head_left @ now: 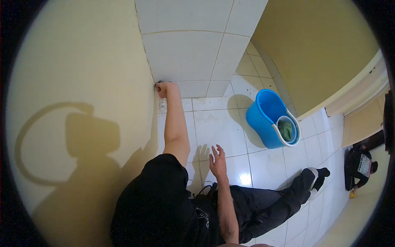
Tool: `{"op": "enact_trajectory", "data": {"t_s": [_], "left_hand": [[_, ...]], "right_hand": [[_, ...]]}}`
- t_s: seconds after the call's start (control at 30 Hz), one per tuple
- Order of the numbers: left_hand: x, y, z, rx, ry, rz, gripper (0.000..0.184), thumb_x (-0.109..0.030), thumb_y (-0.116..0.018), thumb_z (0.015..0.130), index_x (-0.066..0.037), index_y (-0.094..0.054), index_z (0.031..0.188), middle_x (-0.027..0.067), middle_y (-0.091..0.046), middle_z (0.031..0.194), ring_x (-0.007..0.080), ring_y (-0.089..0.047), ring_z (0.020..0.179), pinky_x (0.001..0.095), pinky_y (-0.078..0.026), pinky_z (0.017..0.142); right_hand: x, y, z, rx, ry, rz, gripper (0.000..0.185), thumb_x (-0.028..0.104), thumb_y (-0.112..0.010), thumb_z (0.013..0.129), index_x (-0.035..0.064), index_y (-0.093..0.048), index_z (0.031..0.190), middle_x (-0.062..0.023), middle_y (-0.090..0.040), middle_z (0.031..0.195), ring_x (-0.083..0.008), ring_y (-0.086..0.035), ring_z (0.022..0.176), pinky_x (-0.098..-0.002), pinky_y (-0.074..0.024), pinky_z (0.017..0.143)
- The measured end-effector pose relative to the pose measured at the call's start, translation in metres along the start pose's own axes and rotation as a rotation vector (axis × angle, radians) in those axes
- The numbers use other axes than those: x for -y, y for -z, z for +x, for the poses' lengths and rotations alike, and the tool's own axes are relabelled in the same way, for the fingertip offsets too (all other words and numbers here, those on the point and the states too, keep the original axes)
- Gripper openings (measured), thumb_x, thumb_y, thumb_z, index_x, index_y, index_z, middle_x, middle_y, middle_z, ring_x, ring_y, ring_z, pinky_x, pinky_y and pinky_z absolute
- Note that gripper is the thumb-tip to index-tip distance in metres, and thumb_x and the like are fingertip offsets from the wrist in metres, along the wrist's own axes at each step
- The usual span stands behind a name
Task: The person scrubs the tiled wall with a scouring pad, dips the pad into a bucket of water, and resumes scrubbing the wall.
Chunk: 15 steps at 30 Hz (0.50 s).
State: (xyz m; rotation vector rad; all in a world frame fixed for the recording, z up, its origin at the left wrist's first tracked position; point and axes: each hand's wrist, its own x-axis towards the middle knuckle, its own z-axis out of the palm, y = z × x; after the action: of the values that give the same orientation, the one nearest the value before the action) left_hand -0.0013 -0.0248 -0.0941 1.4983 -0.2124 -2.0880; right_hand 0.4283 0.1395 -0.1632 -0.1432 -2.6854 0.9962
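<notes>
The person's left hand (166,89) is curled low in the corner where the white-tiled wall (181,53) meets the yellow wall (82,74), right at a small dark patch (158,83); whether its fingers hold anything, one cannot tell; the right hand (219,164), fingers apart, hangs over the tiled floor (218,127); a blue bucket (256,114) stands off to the right

1 view: head-worn camera, looking forward and steeply down from above the wearer. Wide-angle; lines bow, corners black. Nearest: black T-shirt (152,199), low in frame. Mid-range, near centre: left hand (165,89), right hand (219,164). Cream wall (82,61) close at left; blue mop bucket (260,123) farther off, right.
</notes>
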Motion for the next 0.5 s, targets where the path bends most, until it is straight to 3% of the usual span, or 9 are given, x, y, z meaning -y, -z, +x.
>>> {"op": "enact_trajectory", "data": {"t_s": [0.07, 0.27, 0.37, 0.47, 0.5], "left_hand": [[-0.012, -0.005, -0.016, -0.118, 0.058, 0.089, 0.022, -0.023, -0.067, 0.082, -0.005, -0.073, 0.091, 0.0138, -0.074, 0.093, 0.0288, -0.067, 0.076, 0.0399, -0.053, 0.068], [-0.022, -0.023, -0.037, 0.12, -0.291, -0.074, 0.009, -0.01, -0.069, 0.079, -0.003, -0.066, 0.074, 0.0079, -0.064, 0.07, 0.0196, -0.054, 0.062, 0.0379, -0.045, 0.059], [-0.034, -0.025, -0.062, 0.058, -0.283, -0.013, 0.008, -0.009, -0.066, 0.08, -0.002, -0.067, 0.076, 0.0095, -0.068, 0.082, 0.0222, -0.058, 0.07, 0.042, -0.048, 0.062], [-0.017, -0.02, -0.034, 0.172, -0.376, -0.06, 0.011, -0.012, -0.068, 0.08, -0.003, -0.065, 0.074, 0.0087, -0.066, 0.079, 0.0221, -0.055, 0.064, 0.04, -0.047, 0.061], [-0.01, -0.018, -0.019, 0.124, -0.335, -0.031, 0.011, -0.014, -0.068, 0.08, -0.003, -0.066, 0.077, 0.0092, -0.066, 0.079, 0.0229, -0.056, 0.064, 0.0391, -0.048, 0.063]], "right_hand": [[-0.001, -0.002, 0.0, 0.023, -0.02, -0.004, 0.045, 0.008, -0.062, 0.093, 0.0031, -0.054, 0.137, -0.0246, -0.045, 0.144, -0.0429, -0.048, 0.128, -0.0485, -0.0448, 0.105], [0.001, -0.005, -0.004, 0.045, -0.029, -0.003, 0.043, 0.007, -0.062, 0.094, 0.0039, -0.056, 0.136, -0.0221, -0.045, 0.145, -0.0405, -0.047, 0.13, -0.0452, -0.0452, 0.105], [-0.001, -0.006, -0.003, 0.049, -0.025, 0.007, 0.044, 0.007, -0.061, 0.094, 0.0034, -0.056, 0.137, -0.0214, -0.044, 0.145, -0.04, -0.048, 0.129, -0.0453, -0.0453, 0.105], [0.002, -0.004, -0.002, 0.027, -0.037, 0.016, 0.044, 0.007, -0.061, 0.094, 0.0033, -0.055, 0.138, -0.0211, -0.044, 0.145, -0.0399, -0.049, 0.128, -0.0459, -0.045, 0.105], [0.003, -0.002, -0.003, 0.037, -0.05, 0.023, 0.044, 0.007, -0.061, 0.094, 0.0034, -0.055, 0.138, -0.0212, -0.044, 0.145, -0.0399, -0.048, 0.128, -0.0459, -0.0449, 0.105]]}}
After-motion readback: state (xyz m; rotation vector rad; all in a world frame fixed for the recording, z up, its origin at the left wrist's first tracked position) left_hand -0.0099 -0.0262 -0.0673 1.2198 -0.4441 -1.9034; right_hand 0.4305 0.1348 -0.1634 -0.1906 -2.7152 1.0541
